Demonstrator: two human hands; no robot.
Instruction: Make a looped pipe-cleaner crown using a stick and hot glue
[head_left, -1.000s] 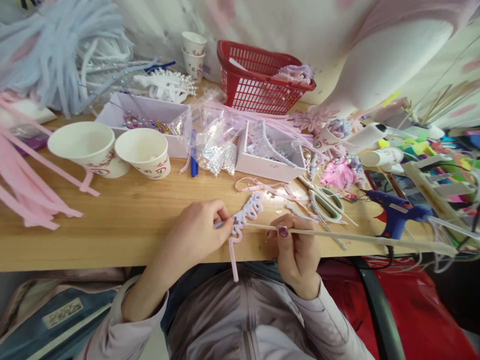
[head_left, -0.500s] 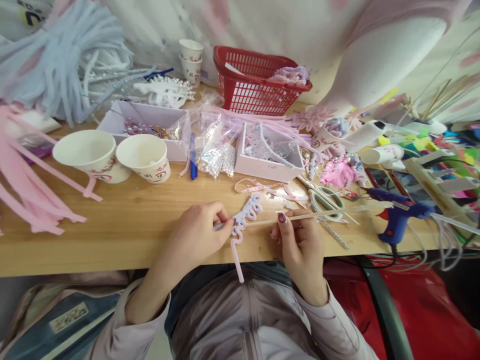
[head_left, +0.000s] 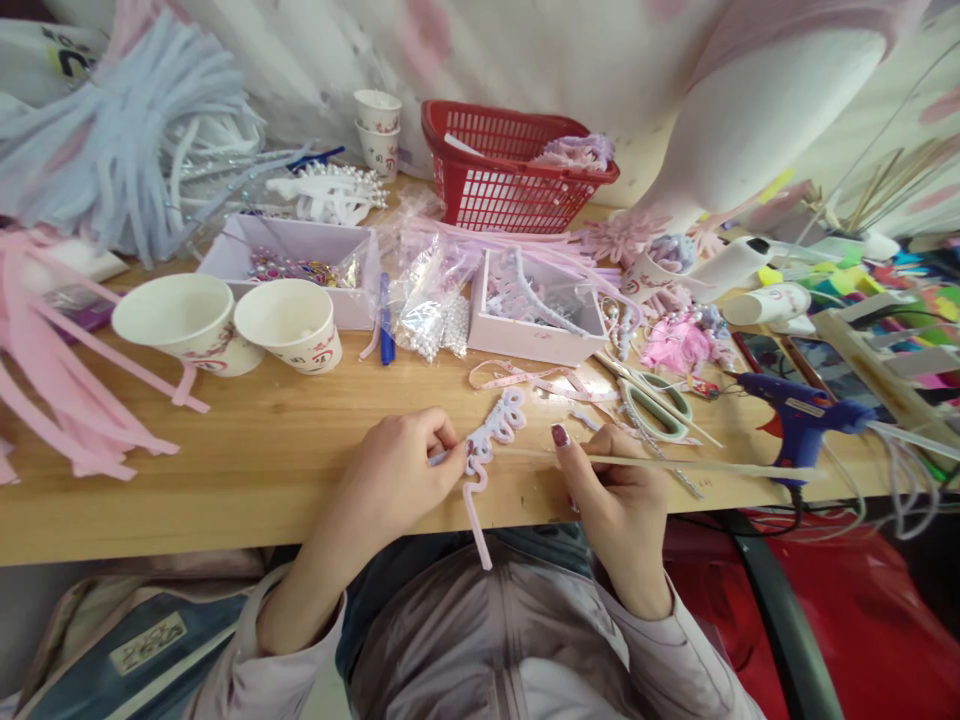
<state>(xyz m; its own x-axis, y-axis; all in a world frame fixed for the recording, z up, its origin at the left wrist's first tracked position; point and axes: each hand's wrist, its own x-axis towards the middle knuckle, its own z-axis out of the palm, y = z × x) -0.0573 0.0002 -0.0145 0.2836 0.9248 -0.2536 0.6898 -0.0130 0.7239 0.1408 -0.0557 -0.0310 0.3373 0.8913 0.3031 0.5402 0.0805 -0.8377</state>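
Over a wooden table [head_left: 247, 440], the left hand [head_left: 405, 470] pinches looped pastel trim [head_left: 508, 413]; the right hand [head_left: 622, 500] grips a thin stick [head_left: 705, 466].

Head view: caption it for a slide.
Left fingers pinch a looped pastel piece; the right hand holds a thin stick.

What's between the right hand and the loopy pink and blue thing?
A thin pale strip, blurry in the head view: the right hand holds it, and it reaches across the gap toward the loopy thing.
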